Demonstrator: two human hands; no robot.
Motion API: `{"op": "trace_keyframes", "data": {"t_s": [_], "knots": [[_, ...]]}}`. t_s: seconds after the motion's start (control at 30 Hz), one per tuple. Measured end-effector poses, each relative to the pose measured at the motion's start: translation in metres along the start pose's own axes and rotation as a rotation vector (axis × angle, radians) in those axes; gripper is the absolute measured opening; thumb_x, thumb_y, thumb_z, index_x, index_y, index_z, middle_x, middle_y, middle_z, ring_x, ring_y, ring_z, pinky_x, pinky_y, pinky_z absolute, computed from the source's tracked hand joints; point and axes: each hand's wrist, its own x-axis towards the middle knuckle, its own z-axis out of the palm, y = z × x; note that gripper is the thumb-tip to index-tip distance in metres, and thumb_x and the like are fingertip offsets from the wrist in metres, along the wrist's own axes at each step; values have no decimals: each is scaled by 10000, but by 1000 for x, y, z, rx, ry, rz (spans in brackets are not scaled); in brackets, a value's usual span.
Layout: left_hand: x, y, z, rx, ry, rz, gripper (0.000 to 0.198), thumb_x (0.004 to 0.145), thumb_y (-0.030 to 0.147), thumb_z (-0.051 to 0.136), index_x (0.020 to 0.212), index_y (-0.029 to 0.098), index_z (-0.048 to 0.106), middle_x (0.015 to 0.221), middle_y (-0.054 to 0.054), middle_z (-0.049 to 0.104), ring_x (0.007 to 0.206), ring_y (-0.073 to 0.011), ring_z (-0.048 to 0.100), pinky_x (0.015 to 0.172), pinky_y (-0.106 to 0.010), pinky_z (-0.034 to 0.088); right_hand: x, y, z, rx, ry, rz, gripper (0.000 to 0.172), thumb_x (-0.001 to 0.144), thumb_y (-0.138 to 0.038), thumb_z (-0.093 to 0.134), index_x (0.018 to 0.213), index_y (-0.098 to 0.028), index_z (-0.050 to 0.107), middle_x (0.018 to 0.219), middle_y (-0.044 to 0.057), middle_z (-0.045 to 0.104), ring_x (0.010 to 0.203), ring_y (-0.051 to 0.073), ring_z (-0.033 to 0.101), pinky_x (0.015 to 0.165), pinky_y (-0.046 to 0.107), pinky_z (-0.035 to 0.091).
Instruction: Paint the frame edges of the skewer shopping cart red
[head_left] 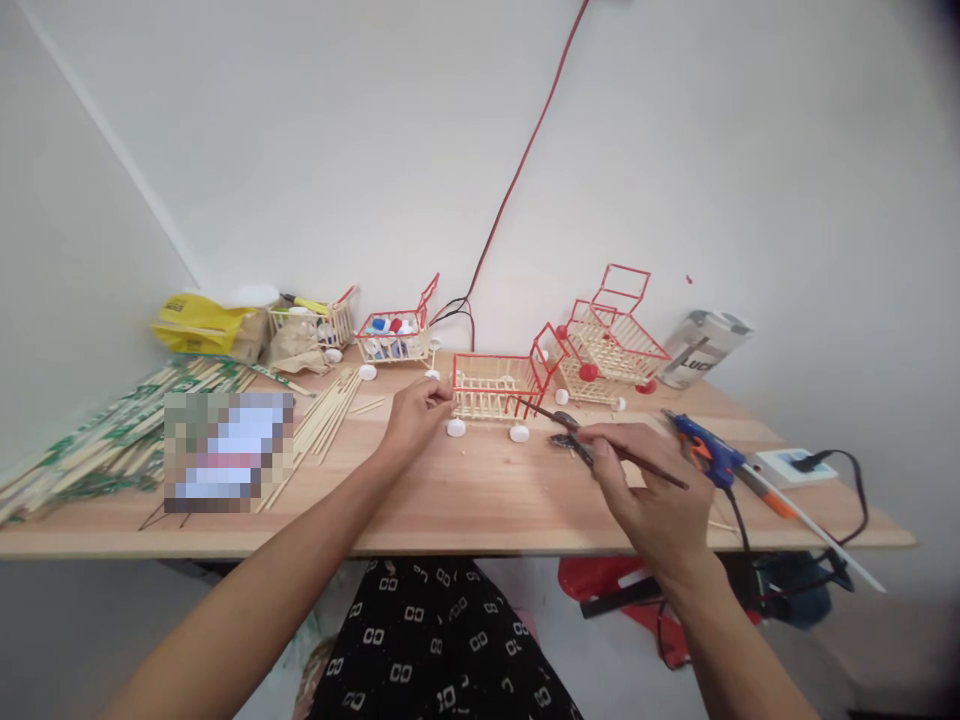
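Painting seemed under way: the right hand point(656, 490) pinched a brush point(551, 416), tip at the cart point(489, 404) on the counter point(435, 505); the left hand point(411, 418) (fingertips nearly closed) pinched its far end. The next stroke called for steadiness.

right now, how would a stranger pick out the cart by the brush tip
On the wooden table, look to the middle: a red-rimmed cart stands there on white wheels. The left hand is at one end, the brush in the right hand near the other. Of all the carts, it stands nearest the table's front edge.
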Motion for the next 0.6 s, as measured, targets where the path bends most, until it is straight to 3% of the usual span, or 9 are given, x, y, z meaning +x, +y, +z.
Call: {"op": "trace_keyframes", "data": {"t_s": [0.6], "knots": [[-1,1,0,18,-4,5,51,722,206,653,699,167,677,766,-18,680,724,-154,618,674,-264,462,0,-3,1,-12,-19,-6,142,863,-121,586,902,-221,678,820,15,732,756,148,695,716,272,542]]}}
